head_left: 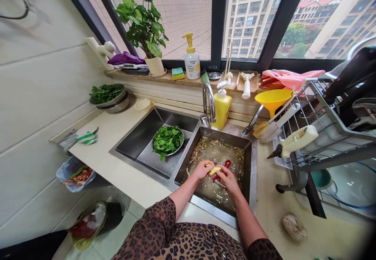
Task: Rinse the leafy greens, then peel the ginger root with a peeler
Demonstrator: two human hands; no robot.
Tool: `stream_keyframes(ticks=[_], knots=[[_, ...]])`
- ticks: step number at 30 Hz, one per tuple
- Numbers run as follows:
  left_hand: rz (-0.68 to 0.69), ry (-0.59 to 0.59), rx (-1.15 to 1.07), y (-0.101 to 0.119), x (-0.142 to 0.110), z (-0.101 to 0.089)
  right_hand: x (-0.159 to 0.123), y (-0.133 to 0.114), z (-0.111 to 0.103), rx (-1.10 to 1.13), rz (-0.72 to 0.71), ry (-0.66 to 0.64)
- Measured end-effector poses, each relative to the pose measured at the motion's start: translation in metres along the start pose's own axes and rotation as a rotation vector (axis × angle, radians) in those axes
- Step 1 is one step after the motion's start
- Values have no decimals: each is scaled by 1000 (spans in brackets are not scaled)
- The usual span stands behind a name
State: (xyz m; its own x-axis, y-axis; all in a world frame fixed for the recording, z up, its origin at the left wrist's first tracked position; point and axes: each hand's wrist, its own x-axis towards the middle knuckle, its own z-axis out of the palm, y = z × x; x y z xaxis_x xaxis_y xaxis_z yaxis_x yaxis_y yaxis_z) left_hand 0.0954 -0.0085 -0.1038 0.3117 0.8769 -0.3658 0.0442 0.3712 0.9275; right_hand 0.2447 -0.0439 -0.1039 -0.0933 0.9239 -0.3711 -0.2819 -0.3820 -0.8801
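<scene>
Both my hands are over the right sink basin [249,162], which holds murky water and several floating peelings. My left hand [201,170] is closed on a small pale yellow vegetable piece [214,170]. Close beside it, my right hand [227,180] grips a red-handled peeler [225,165], whose red loop sticks up behind my fingers. The two hands touch at the vegetable. My sleeves are leopard print.
The left basin holds a metal bowl of green leaves [167,139]. A curved tap [208,103] and yellow soap bottle [221,105] stand behind the sink. A dish rack [329,134] is at right, and another bowl of greens [108,94] at back left. Waste bags [75,174] lie below the counter.
</scene>
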Motion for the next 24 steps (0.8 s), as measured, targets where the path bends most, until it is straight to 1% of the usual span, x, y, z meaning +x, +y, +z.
stream_keyframes(ticks=[2,4,8,10,13,16,18,20,21,24], knots=[[23,10,-7,0,1,1,-1,-3,1,74,72,10],[21,-11,-7,-1,1,1,-2,-4,2,83,106,35],[-46,-46,-20,0,1,0,-1,-3,2,5,72,93],[-82,-50,-49,0,2,0,-1,-3,2,0,47,86],[-103,-43,-84,-1,3,-2,-2,-4,4,54,32,52],[-109,-39,-67,-2,3,-5,-2,-6,4,124,74,14],[-112,-41,-41,-3,3,-5,-2,-5,4,113,90,2],[-115,-29,23,-4,5,-5,1,-1,1,21,66,18],[-116,-15,69,-5,6,-5,3,2,-1,-82,48,49],[-115,66,237,-11,11,-5,9,14,-8,-500,33,185]])
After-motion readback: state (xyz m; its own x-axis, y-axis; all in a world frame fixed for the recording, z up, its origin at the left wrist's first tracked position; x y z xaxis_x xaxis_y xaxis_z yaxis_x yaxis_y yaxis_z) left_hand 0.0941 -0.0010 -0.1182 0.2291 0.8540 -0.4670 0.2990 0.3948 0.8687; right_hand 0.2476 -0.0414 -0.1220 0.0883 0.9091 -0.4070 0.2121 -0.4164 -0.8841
